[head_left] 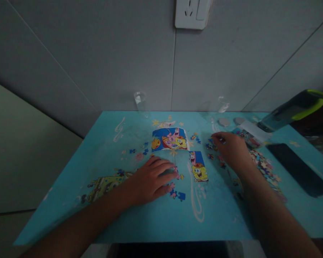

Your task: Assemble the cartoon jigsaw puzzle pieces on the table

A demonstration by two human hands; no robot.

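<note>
My left hand [152, 179] lies flat on the turquoise table [140, 218], fingers stretched out, beside a few loose puzzle pieces [177, 195]. My right hand [231, 148] rests further right, its fingertips curled down among scattered pieces [211, 146]; whether it grips one is hidden. Between the hands lie two assembled puzzle parts: a larger cartoon panel [169, 139] and a smaller strip [198, 166].
A heap of loose pieces [266, 168] lies right of my right arm. A dark flat slab [296, 168] and a green-trimmed device [296, 109] sit at far right. Two clear cups [141, 102] [223, 104] stand by the wall. A wall socket [192, 13] is above.
</note>
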